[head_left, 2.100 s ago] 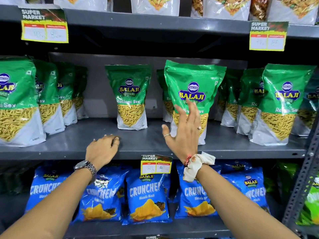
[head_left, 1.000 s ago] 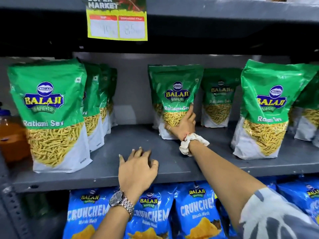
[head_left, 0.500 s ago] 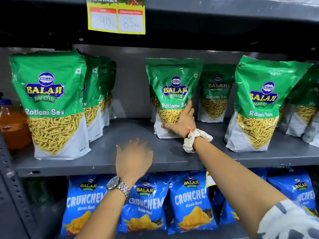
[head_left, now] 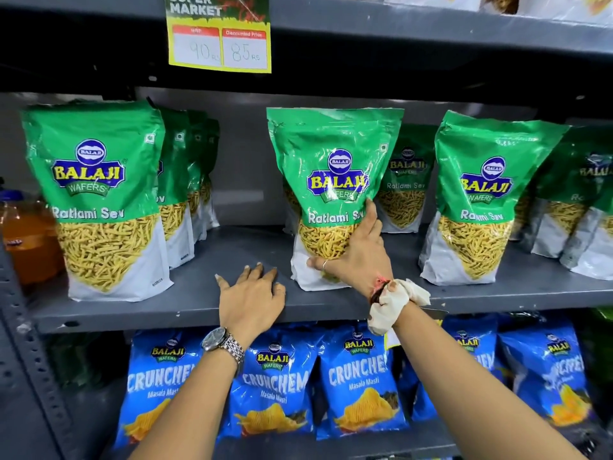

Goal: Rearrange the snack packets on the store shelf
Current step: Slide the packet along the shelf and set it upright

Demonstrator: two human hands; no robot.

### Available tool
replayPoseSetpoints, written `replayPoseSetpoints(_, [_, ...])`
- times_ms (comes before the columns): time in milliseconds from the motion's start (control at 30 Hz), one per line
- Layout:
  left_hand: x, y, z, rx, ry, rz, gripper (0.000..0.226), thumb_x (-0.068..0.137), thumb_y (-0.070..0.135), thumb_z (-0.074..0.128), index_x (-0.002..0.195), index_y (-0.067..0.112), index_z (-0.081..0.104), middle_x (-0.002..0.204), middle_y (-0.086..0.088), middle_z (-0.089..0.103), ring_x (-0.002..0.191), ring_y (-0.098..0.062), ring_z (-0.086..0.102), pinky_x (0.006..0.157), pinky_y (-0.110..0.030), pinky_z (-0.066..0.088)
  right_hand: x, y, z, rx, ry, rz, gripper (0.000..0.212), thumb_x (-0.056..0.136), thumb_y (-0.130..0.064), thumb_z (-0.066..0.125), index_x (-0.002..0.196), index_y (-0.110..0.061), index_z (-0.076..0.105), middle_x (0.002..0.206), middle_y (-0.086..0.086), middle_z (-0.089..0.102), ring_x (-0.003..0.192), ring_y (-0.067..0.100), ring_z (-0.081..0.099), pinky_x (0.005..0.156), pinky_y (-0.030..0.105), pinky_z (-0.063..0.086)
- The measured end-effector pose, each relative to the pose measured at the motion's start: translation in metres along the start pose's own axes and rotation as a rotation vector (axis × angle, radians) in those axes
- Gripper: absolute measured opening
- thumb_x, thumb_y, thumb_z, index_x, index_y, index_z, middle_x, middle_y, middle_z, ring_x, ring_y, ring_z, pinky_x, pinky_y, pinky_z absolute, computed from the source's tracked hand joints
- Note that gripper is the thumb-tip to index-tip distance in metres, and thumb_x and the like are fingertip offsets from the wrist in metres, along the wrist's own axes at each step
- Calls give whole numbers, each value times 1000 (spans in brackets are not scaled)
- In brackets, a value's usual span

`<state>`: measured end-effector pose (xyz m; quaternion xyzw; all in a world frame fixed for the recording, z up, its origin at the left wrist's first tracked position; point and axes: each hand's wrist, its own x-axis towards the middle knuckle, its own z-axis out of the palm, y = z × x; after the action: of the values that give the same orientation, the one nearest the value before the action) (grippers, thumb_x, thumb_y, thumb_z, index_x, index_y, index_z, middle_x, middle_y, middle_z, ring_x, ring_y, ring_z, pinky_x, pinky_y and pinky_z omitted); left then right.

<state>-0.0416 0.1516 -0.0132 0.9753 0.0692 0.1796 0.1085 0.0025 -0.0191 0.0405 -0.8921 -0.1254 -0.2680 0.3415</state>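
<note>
Green Ratlami Sev packets stand on the grey middle shelf point(head_left: 205, 303). My right hand point(head_left: 356, 257) grips the lower front of the middle packet point(head_left: 331, 167), which stands upright near the shelf's front edge. My left hand point(head_left: 252, 300) rests flat, palm down, on the shelf edge just left of that packet, holding nothing. A row of green packets point(head_left: 96, 200) stands at the left, another packet point(head_left: 481, 200) at the right, and one point(head_left: 406, 187) behind the held packet.
Blue Crunchem packets point(head_left: 361, 383) fill the shelf below. A yellow price tag point(head_left: 220, 44) hangs from the shelf above. An orange bottle point(head_left: 26, 240) stands at the far left. A perforated grey upright point(head_left: 30, 376) runs down the left side.
My right hand has drawn the middle green packet forward from the back of the shelf toward the front edge. My left hand stays on the shelf edge.
</note>
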Motion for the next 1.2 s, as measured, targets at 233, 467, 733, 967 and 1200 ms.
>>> replayPoseSetpoints(233, [0,-2,-1,-14,-22,5,50,95,38,26,144,30,34,158,0,27,146,-19,22,118,-59,7,-21,-4,-14,-11,1,18,136,53,-50,85,147,-15,-7,133,14,33,122,40,43,96,49,43])
replayPoseSetpoints(467, [1,-3,2,-39,1,16,52,94,39,25,143,27,38,156,-4,31,145,-22,25,120,-50,12,-37,-9,-23,-23,17,14,136,54,-50,84,147,-15,-8,133,14,32,120,41,43,94,50,45])
replayPoseSetpoints(733, [2,-3,2,-24,-3,25,50,96,37,28,143,26,37,156,-4,30,146,-23,24,121,-50,12,-47,-13,-28,-35,38,12,134,55,-50,83,147,-14,-7,132,13,31,119,40,44,92,49,46])
replayPoseSetpoints(967, [2,-3,3,-15,-8,22,50,95,37,28,143,26,37,156,-4,30,146,-22,24,120,-51,13,-49,-13,-27,-35,46,20,133,55,-51,83,147,-16,-7,133,12,31,120,38,43,90,47,46])
replayPoseSetpoints(1200, [3,-4,3,-14,-16,25,49,96,37,28,143,26,36,157,-5,29,146,-24,23,120,-52,12,-45,-13,-22,-32,63,35,134,55,-52,83,147,-17,-8,135,13,32,121,37,43,89,45,46])
